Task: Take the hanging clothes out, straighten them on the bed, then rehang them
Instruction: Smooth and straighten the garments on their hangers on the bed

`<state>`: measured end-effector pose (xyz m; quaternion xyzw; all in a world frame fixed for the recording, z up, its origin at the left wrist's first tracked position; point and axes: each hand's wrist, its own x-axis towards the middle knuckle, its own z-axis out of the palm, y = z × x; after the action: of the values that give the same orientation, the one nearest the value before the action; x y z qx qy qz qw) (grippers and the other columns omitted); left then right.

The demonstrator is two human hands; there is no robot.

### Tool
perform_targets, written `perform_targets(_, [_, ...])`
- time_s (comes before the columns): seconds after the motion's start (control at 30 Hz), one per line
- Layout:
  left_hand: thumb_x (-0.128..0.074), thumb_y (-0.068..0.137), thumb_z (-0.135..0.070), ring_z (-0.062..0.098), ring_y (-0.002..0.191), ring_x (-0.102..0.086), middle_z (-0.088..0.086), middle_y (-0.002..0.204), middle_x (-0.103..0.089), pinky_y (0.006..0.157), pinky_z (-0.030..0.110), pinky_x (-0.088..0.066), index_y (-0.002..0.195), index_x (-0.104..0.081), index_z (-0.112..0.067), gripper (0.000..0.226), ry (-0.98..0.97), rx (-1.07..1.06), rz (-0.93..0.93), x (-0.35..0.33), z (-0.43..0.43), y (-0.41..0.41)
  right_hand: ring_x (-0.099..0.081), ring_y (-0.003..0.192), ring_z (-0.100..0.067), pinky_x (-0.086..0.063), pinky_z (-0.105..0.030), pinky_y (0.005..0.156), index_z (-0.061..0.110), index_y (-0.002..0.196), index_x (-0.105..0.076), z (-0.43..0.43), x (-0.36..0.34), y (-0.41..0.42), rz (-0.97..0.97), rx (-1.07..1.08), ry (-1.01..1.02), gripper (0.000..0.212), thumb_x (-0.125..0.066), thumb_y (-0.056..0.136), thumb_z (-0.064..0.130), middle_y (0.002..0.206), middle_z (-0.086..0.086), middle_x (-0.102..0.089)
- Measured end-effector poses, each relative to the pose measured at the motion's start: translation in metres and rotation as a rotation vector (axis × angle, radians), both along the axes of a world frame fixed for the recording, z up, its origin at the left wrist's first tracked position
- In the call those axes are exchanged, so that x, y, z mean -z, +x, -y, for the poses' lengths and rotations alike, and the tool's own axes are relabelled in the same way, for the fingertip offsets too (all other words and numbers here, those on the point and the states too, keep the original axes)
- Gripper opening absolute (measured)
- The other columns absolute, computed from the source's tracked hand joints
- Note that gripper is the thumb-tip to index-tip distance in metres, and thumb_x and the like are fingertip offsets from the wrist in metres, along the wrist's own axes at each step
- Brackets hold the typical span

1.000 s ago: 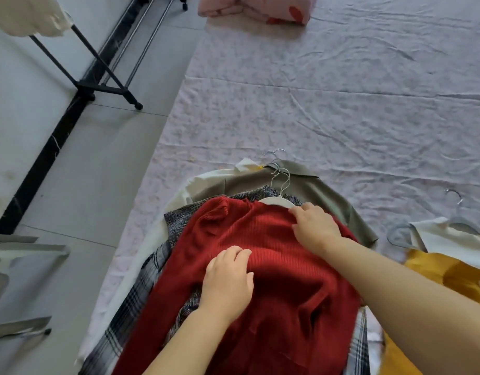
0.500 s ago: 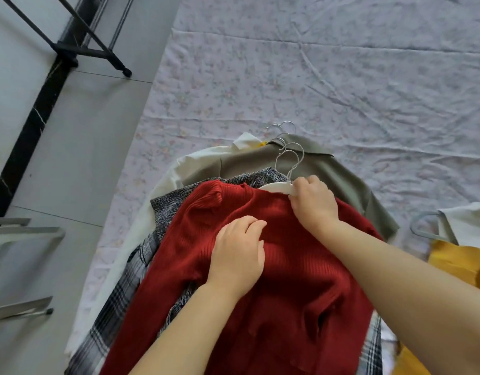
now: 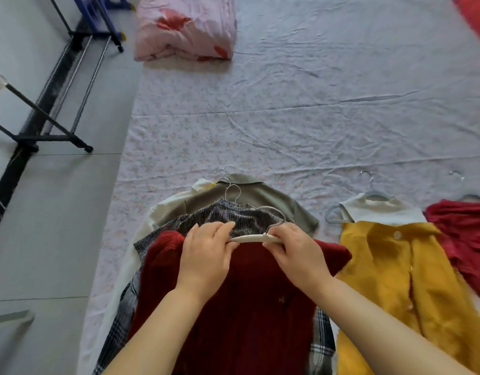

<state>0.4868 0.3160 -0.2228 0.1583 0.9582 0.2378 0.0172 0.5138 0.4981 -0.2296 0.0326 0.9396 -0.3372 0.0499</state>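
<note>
Head view. Bed [image 3: 287, 117] carries a pile of clothes: sweater [image 3: 247, 307] on top, over grey knit [image 3: 233, 215], plaid [image 3: 119, 328] & olive shirt [image 3: 260, 193]. Cardigan [image 3: 382, 266], white top [image 3: 379, 212] & a red garment [image 3: 463, 234] lie to the right; pink quilt [image 3: 184, 28] at far end. Both forearms extended, palms down, at sweater's neck. Right hand [image 3: 295, 253]: grip closed round hanger [image 3: 249, 238] nr its hook. Left hand [image 3: 206, 255]: thumb & fingers pinch hanger's other end. Hanger lies crosswise at sweater's top edge.
</note>
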Motion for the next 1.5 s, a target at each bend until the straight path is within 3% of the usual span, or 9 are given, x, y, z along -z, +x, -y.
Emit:
perform_targets(0.13, [-0.07, 0.08, -0.025, 0.025, 0.072, -0.066, 0.0, 0.078, -0.07, 0.066, 0.038, -0.052, 0.094, -0.07, -0.016, 0.016, -0.026, 0.258, -0.028, -0.046, -0.017, 0.02, -0.054, 0.082, -0.008, -0.043, -0.028, 0.069, 0.022, 0.09, -0.062, -0.02, -0.051, 0.045, -0.063, 0.094, 0.014, 0.009, -0.065, 0.085, 0.029, 0.084, 0.013, -0.055])
perform_targets(0.3, [-0.04, 0.093, -0.047, 0.017, 0.093, -0.059, -0.006, 0.096, -0.065, 0.076, 0.034, -0.044, 0.11, -0.056, -0.031, 0.028, -0.034, 0.436, -0.018, -0.088, -0.05, 0.045, -0.046, 0.075, -0.001, -0.039, -0.02, 0.065, 0.022, 0.095, -0.065, -0.049, -0.106, 0.106, -0.145, 0.273, 0.084, 0.013, -0.067, 0.083, 0.027, 0.08, 0.019, -0.049])
perform_targets(0.5, [-0.043, 0.093, -0.047, 0.018, 0.086, -0.06, -0.004, 0.09, -0.065, 0.069, 0.03, -0.039, 0.102, -0.058, -0.029, 0.026, 0.047, 0.598, -0.051, -0.127, -0.116, 0.089, -0.057, 0.078, -0.01, -0.043, -0.023, 0.069, 0.022, 0.096, -0.068, -0.094, -0.157, 0.18, -0.124, 0.458, 0.153, 0.017, -0.071, 0.079, 0.022, 0.082, 0.013, -0.059])
perform_targets(0.63, [-0.045, 0.092, -0.046, 0.017, 0.081, -0.058, -0.004, 0.083, -0.062, 0.063, 0.03, -0.036, 0.094, -0.055, -0.028, 0.021, 0.095, 0.673, -0.013, -0.144, -0.16, 0.115, -0.056, 0.078, -0.008, -0.036, -0.007, 0.07, 0.021, 0.1, -0.071, -0.129, -0.182, 0.218, -0.107, 0.56, 0.194, 0.025, -0.074, 0.076, 0.018, 0.079, 0.019, -0.057])
perform_targets(0.77, [-0.043, 0.094, -0.044, 0.017, 0.08, -0.058, -0.005, 0.083, -0.062, 0.062, 0.031, -0.039, 0.101, -0.057, -0.029, 0.022, 0.165, 0.671, 0.048, -0.156, -0.205, 0.134, -0.061, 0.085, -0.015, -0.046, -0.031, 0.079, 0.029, 0.102, -0.071, -0.171, -0.209, 0.231, -0.068, 0.576, 0.238, 0.031, -0.076, 0.073, 0.019, 0.088, 0.005, -0.068])
perform_targets(0.9, [-0.04, 0.096, -0.037, 0.016, 0.083, -0.057, -0.008, 0.085, -0.06, 0.059, 0.029, -0.031, 0.102, -0.056, -0.025, 0.021, 0.233, 0.605, 0.103, -0.154, -0.253, 0.136, -0.059, 0.082, -0.004, -0.046, -0.028, 0.077, 0.035, 0.1, -0.07, -0.228, -0.223, 0.213, -0.052, 0.497, 0.282, 0.032, -0.076, 0.072, 0.022, 0.083, 0.02, -0.063])
perform_targets(1.13, [-0.042, 0.095, -0.025, 0.02, 0.08, -0.058, -0.005, 0.086, -0.063, 0.067, 0.039, -0.047, 0.102, -0.057, -0.025, 0.016, 0.197, 0.356, 0.248, -0.093, -0.326, 0.109, -0.058, 0.087, -0.012, -0.046, -0.032, 0.078, 0.032, 0.098, -0.07, -0.323, -0.151, 0.141, 0.079, 0.289, 0.252, 0.023, -0.072, 0.076, 0.024, 0.088, 0.009, -0.064])
perform_targets(1.27, [-0.052, 0.088, -0.018, 0.018, 0.099, -0.057, -0.006, 0.106, -0.064, 0.086, 0.037, -0.045, 0.119, -0.053, -0.028, 0.033, 0.171, 0.243, 0.294, -0.051, -0.362, 0.085, -0.06, 0.09, -0.018, -0.046, -0.033, 0.076, 0.027, 0.088, -0.068, -0.367, -0.085, 0.09, 0.129, 0.215, 0.185, 0.011, -0.069, 0.078, 0.023, 0.085, 0.009, -0.062])
perform_targets(1.5, [-0.052, 0.088, -0.02, 0.016, 0.133, -0.033, 0.001, 0.144, -0.038, 0.111, 0.027, -0.023, 0.139, -0.038, -0.018, 0.053, -0.018, 0.111, 0.311, 0.014, -0.38, 0.052, -0.052, 0.117, -0.026, -0.043, -0.037, 0.095, 0.023, 0.127, -0.053, -0.405, 0.019, 0.017, 0.299, 0.193, 0.232, 0.042, -0.062, 0.085, 0.021, 0.128, -0.005, -0.055])
